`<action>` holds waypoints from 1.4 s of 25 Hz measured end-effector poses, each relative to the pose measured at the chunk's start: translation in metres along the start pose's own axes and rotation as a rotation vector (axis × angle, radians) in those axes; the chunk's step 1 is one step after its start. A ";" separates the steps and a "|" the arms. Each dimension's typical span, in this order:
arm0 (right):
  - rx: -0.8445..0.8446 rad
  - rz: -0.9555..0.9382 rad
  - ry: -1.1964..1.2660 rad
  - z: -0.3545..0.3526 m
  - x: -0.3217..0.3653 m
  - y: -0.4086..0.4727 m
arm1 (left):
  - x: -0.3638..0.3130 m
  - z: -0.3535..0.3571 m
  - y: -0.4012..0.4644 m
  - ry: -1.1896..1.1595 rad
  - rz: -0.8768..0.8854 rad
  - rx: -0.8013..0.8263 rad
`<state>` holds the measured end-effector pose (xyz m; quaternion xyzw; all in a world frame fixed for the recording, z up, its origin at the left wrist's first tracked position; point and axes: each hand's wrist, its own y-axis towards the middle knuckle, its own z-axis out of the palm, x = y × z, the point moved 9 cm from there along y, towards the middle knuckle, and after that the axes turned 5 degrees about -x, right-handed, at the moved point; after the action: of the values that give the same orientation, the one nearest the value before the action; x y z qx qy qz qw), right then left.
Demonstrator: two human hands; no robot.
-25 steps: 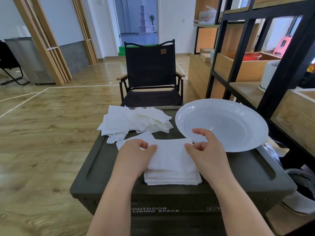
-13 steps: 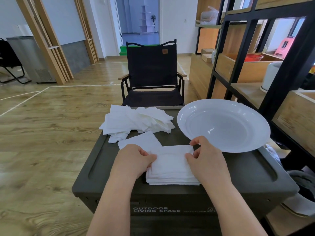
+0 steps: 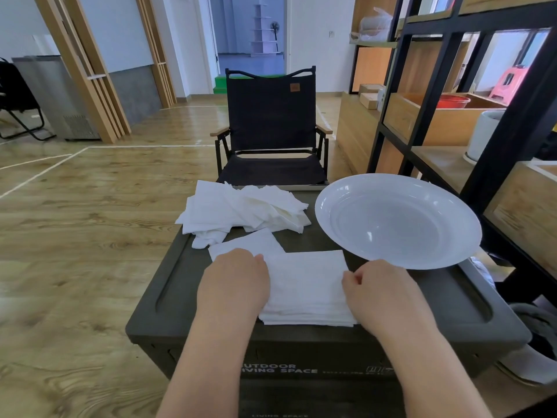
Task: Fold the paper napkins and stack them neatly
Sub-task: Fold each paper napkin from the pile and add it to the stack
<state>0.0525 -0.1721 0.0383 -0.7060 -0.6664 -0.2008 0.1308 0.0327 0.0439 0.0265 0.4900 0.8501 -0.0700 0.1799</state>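
Napkins, folded, in a stack [image 3: 306, 292] near the front edge of the dark green box lid [image 3: 422, 303]; the stack's long side runs left to right, edges squared, layered front edge facing the camera. Loose unfolded napkin pile [image 3: 241, 209] lies at the lid's far left; one single sheet [image 3: 248, 244] pokes out between pile and stack, tilted. White plate [image 3: 394, 218] sits far right on the lid, just beside the stack.

Left hand [image 3: 233, 282] rests knuckles-up on the stack's left edge, fingers curled under, pressing. Right hand [image 3: 381, 292] at the right edge, fingers curled in loosely; whether it pinches paper, cannot tell.

Against half a second ago: right fingers have drawn back from the far corner; both hands sit lower along the stack's sides.
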 end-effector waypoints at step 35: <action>0.030 -0.205 0.789 -0.023 0.034 -0.004 | -0.039 -0.054 -0.029 -0.693 0.389 0.186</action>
<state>0.0472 -0.1520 0.0744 -0.5027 -0.6347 -0.4585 0.3663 0.0133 0.0131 0.0891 0.6031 0.6206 -0.2721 0.4208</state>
